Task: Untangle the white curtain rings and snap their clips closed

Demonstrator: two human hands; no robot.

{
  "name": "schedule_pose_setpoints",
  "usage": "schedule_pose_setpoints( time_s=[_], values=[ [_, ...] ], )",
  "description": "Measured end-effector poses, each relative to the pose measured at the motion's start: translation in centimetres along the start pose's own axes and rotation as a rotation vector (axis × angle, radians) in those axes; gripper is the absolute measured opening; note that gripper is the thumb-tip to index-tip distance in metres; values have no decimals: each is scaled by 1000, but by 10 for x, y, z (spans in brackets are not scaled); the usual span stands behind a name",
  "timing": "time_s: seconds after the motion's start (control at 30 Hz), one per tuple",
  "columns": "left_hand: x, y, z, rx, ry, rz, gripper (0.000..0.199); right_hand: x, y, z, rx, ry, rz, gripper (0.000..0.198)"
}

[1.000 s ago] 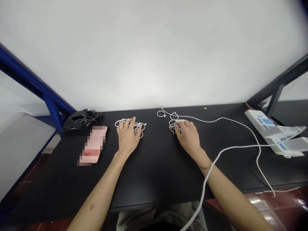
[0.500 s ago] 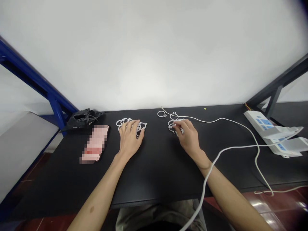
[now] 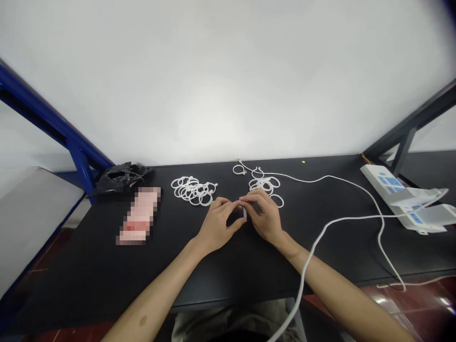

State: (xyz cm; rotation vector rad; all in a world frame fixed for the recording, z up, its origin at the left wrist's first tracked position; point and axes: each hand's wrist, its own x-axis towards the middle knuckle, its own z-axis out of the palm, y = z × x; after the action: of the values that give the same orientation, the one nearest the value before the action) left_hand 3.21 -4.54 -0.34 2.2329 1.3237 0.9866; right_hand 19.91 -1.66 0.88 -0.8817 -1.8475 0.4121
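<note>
My left hand (image 3: 219,223) and my right hand (image 3: 264,216) meet over the middle of the black table (image 3: 213,280). Their fingers pinch a white ring (image 3: 244,212), which shows as a narrow upright strip, mostly hidden by the fingertips. Beyond my left hand lies a pile of white rings (image 3: 192,190) with small clasp-like ends. Another, smaller group of white rings (image 3: 272,183) sits just behind my right hand, partly covered by it. Farther back, a single white ring (image 3: 239,169) and one with its ends apart (image 3: 257,173) rest near the wall.
A blurred-out pink phone (image 3: 140,213) and a crumpled black plastic bag (image 3: 123,178) lie at the left. A white cable (image 3: 335,220) crosses above my right forearm. White boxes with blue labels (image 3: 386,183) are at the right, and a wall (image 3: 221,95) stands behind.
Both hands have come off the two ring piles and moved together toward the middle and nearer to me. A white ring is now between their fingers.
</note>
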Motion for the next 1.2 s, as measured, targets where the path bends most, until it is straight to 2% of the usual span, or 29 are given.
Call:
schedule_pose_setpoints(
  time_s=[0.33,0.43,0.5,0.67,0.9,1.0,1.1,1.2],
  values=[
    [2,3,0,-94,-28,-45,29,0,-1,1,48,-45,-8,9],
    [2,1,0,-70,-7,-50,36,0,0,1,29,-84,20,5],
    [2,-1,0,-30,8,-35,38,1,1,0,37,-119,49,3],
    [1,-6,-1,67,39,28,35,3,4,-3,104,-190,149,15],
    [3,-11,-5,232,107,83,36,5,5,-1,169,-204,326,16],
    [6,-17,-14,385,188,-10,39,6,10,-2,69,-158,319,14],
    [10,-29,-24,517,255,-160,42,8,18,-7,-169,-114,211,17],
    [11,-41,-31,585,265,-285,47,9,26,-13,-426,-81,126,18]
  ],
)
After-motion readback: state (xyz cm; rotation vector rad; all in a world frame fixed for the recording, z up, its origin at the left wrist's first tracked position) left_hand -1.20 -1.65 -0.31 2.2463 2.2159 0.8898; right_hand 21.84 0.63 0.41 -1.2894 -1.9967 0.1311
